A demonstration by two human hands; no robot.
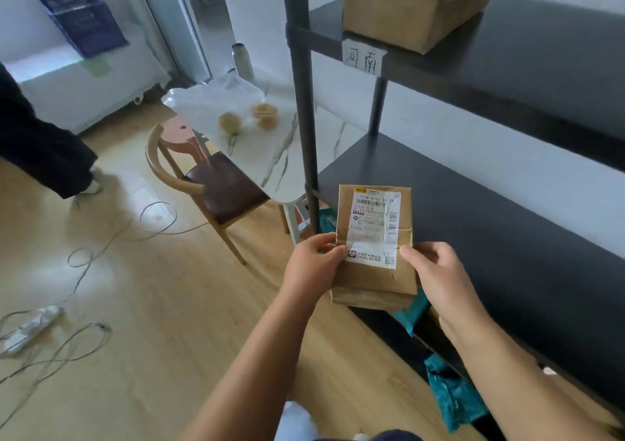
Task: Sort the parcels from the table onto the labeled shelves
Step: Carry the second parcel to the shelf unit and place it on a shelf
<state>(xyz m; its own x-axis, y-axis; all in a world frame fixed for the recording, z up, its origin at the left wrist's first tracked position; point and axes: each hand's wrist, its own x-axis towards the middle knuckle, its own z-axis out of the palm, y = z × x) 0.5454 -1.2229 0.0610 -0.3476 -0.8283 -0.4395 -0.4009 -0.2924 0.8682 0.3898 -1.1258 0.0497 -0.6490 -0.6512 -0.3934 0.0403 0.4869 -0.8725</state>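
Note:
I hold a small brown cardboard parcel (373,281) with a white shipping label facing up, in front of the black shelf unit. My left hand (313,261) grips its left edge and my right hand (436,271) grips its right edge. The parcel hovers over the front edge of the middle shelf (507,237). On the upper shelf (507,58) stands a larger brown box (406,4), above a handwritten paper label (362,58) taped to the shelf's front edge. Teal mailer bags (453,396) lie on a lower level under the middle shelf.
A white marble-top table (270,156) stands to the left of the shelf post (304,102) with two small round objects and a plastic sheet on it. A wooden chair (216,190) sits beside it. Cables (84,271) trail over the wooden floor. Another person's leg (40,143) is at far left.

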